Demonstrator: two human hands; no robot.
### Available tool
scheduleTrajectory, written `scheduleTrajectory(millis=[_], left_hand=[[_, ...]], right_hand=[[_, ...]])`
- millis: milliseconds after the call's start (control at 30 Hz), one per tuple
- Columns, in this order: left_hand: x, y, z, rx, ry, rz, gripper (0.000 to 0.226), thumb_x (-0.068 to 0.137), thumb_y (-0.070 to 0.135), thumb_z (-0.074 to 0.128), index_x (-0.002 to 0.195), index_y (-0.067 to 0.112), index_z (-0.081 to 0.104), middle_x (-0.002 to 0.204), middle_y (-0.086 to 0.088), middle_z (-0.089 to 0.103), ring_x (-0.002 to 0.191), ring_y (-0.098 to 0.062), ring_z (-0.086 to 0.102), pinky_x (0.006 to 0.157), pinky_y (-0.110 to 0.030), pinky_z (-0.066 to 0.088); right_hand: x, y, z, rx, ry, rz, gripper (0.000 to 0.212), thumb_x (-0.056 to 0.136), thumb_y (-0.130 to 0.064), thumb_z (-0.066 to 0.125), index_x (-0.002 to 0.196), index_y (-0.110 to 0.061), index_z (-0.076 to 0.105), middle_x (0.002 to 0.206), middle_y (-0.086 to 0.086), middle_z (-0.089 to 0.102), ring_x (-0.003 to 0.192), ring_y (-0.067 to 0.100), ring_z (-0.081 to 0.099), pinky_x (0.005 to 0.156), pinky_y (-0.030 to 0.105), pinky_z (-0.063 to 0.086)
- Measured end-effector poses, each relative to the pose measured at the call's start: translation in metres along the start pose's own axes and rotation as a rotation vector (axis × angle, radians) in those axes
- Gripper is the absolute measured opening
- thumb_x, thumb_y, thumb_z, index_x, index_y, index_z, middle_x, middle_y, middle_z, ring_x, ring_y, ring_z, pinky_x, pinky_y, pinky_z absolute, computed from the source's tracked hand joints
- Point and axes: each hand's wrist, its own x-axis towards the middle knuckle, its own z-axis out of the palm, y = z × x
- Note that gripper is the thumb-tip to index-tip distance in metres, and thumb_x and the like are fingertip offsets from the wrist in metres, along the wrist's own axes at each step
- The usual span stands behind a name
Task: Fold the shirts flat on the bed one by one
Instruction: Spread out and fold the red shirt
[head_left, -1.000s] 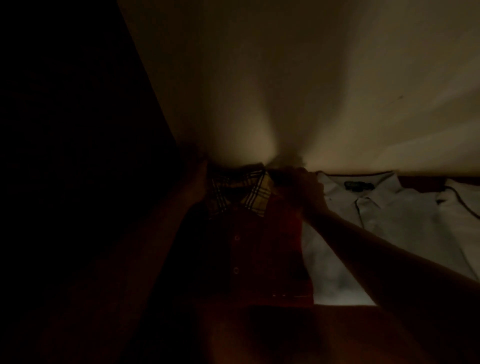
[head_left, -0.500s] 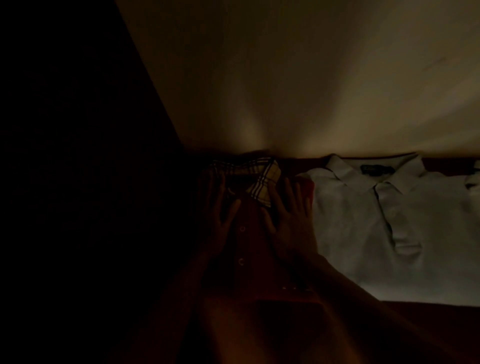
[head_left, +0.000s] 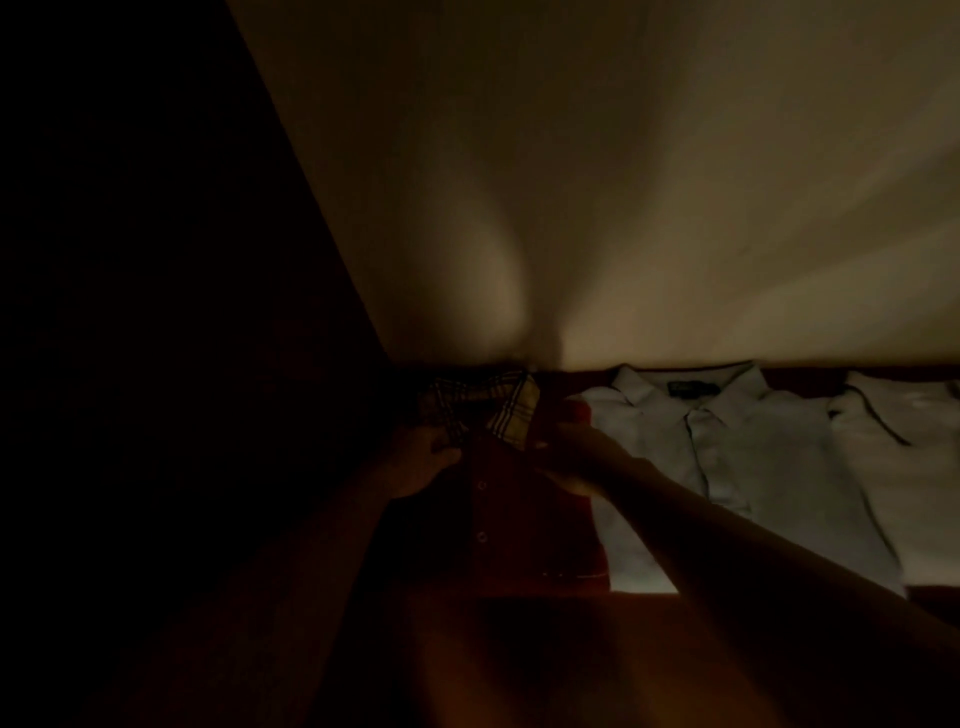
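Two hands, no longer pressed flat: left hand (head_left: 423, 460) and right hand (head_left: 576, 460) now pinch the red shirt (head_left: 519, 525) between them below its checked collar (head_left: 511, 410), likely squaring it; white shirt (head_left: 753, 467) beside the right hand.

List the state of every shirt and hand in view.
Red button-front shirt with plaid collar: folded, lying flat.
White polo shirt: folded, flat, beside the red shirt.
White shirt with dark trim: lying flat, partly out of frame.
Left hand: grips the red shirt below its collar.
Right hand: grips the red shirt's shoulder.
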Motion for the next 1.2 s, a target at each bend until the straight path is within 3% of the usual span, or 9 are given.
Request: scheduleTrajectory(millis=[100,233,367,467,600,833,1000,1100,1200], left_hand=[[-0.024,0.022,-0.034,0.159,0.022,-0.077,0.037,0.099,0.034,0.059,0.117,0.003,0.068,0.118,-0.013,0.066,0.113,-0.030,0.062,0.087,-0.029,0.045],[-0.055,0.054,-0.075,0.191,0.065,-0.108,0.033,0.100,0.029,0.057,0.107,-0.002,0.064,0.109,-0.020,0.064,0.095,-0.033,0.063,0.087,-0.043,0.053],[-0.090,0.094,-0.110,0.342,0.126,-0.079,0.043,0.103,0.030,0.051,0.132,-0.003,0.052,0.133,-0.019,0.054,0.119,-0.034,0.056,0.096,-0.039,0.046],[-0.120,0.130,-0.134,0.406,0.199,-0.028,0.040,0.102,0.028,0.050,0.129,-0.002,0.053,0.130,-0.020,0.055,0.117,-0.035,0.056,0.098,-0.041,0.047],[-0.160,0.172,-0.166,0.536,0.303,-0.002,0.045,0.101,0.041,0.049,0.124,0.004,0.058,0.127,-0.017,0.059,0.117,-0.033,0.057,0.100,-0.040,0.047],[-0.231,0.204,-0.171,0.474,0.282,-0.007,0.050,0.105,0.040,0.040,0.137,0.003,0.048,0.139,-0.017,0.048,0.124,-0.031,0.049,0.104,-0.039,0.042],[-0.316,0.227,-0.144,0.533,0.373,-0.097,0.048,0.105,0.046,0.038,0.117,0.007,0.062,0.116,-0.011,0.062,0.102,-0.026,0.060,0.076,-0.030,0.043],[-0.362,0.244,-0.126,0.545,0.429,-0.169,0.046,0.104,0.046,0.038,0.118,0.009,0.063,0.122,-0.011,0.061,0.109,-0.028,0.059,0.089,-0.037,0.048],[-0.410,0.246,-0.106,0.456,0.442,-0.222,0.044,0.104,0.046,0.040,0.124,0.013,0.062,0.130,-0.008,0.058,0.116,-0.027,0.057,0.096,-0.039,0.047]], right_hand=[[-0.024,-0.021,-0.040,-0.033,0.019,0.042,0.045,0.098,-0.035,0.057,0.137,-0.012,0.055,0.139,0.012,0.055,0.127,0.030,0.053,0.099,0.033,0.042],[-0.062,-0.047,-0.100,-0.149,0.040,0.012,0.036,0.098,-0.035,0.054,0.128,-0.017,0.060,0.127,0.009,0.062,0.114,0.027,0.061,0.079,0.028,0.042],[-0.108,-0.075,-0.159,-0.215,0.089,0.059,0.033,0.096,-0.039,0.057,0.114,-0.012,0.062,0.112,0.008,0.063,0.096,0.024,0.063,0.072,0.030,0.045],[-0.145,-0.094,-0.197,-0.244,0.165,0.046,0.030,0.098,-0.037,0.056,0.111,-0.010,0.062,0.097,0.004,0.059,0.079,0.018,0.055,0.068,0.029,0.043],[-0.192,-0.113,-0.239,-0.251,0.253,0.030,0.024,0.100,-0.033,0.051,0.096,-0.011,0.059,0.074,-0.002,0.049,0.061,0.010,0.047,0.056,0.025,0.038],[-0.261,-0.106,-0.268,-0.299,0.287,-0.057,0.025,0.100,-0.034,0.048,0.098,-0.011,0.057,0.079,0.000,0.050,0.071,0.016,0.052,0.067,0.030,0.043],[-0.327,-0.094,-0.269,-0.387,0.266,-0.192,0.037,0.100,-0.038,0.048,0.115,-0.006,0.057,0.099,0.008,0.055,0.088,0.025,0.056,0.072,0.032,0.041],[-0.364,-0.089,-0.268,-0.439,0.247,-0.239,0.041,0.101,-0.039,0.046,0.125,-0.006,0.054,0.119,0.014,0.057,0.106,0.031,0.058,0.080,0.034,0.044],[-0.398,-0.089,-0.263,-0.476,0.228,-0.266,0.043,0.101,-0.039,0.047,0.128,-0.007,0.053,0.124,0.015,0.056,0.110,0.033,0.058,0.082,0.034,0.043]])
